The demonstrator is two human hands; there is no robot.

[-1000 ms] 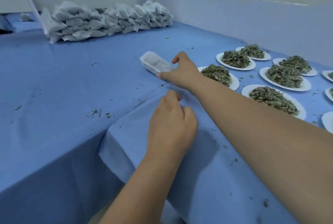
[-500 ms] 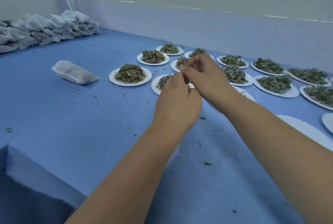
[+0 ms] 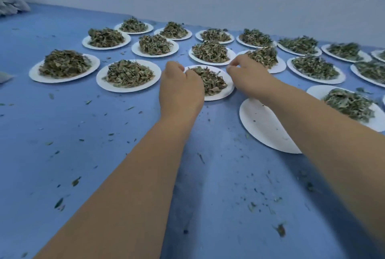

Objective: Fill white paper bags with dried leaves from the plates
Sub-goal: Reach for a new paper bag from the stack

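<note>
Hands that were joined half a second ago have parted and dropped to one plate [image 3: 226,93] of dried leaves [image 3: 210,80] at frame centre. Over its left rim curls the left hand [image 3: 181,90]; at its right rim the right hand [image 3: 249,75] has thumb and forefinger pinched; whether either grips anything I cannot tell. The plate lies between them, equally near both. Upper left sit filled bags [image 3: 10,4]; no empty bag shows.

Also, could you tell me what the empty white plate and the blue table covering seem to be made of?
Empty round white plate: likely paper or thin card; matte, no glare, thin flat edge.
Blue table covering: seems to be soft cloth or a non-woven sheet; matte, even colour, no shine. The weave is too blurred to tell.
</note>
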